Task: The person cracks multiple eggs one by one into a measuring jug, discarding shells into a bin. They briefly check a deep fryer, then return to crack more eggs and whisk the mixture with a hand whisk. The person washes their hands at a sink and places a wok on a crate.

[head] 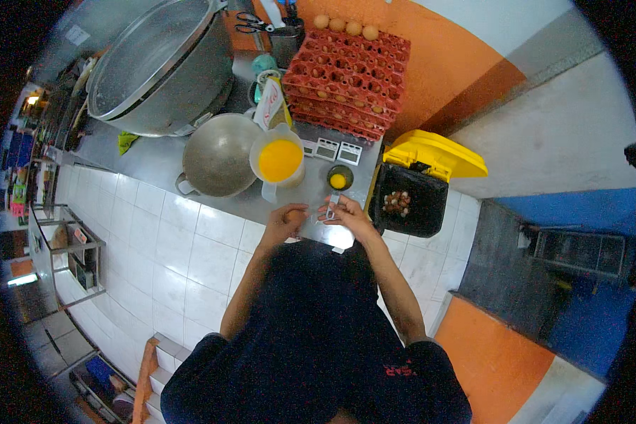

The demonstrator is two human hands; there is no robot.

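Note:
My left hand is closed around a brown egg at the near edge of a metal worktop. In my right hand is a small pale utensil with a hole in its handle; its exact kind is unclear. Just beyond that hand stands a small round bowl holding an egg yolk. To the left of the bowl, a translucent plastic jug contains yellow liquid egg.
A metal wok and a large aluminium pot stand left. Stacked red egg trays, with several eggs behind, sit at the back. Digital timers lie before them. Right is an open black bin with eggshells.

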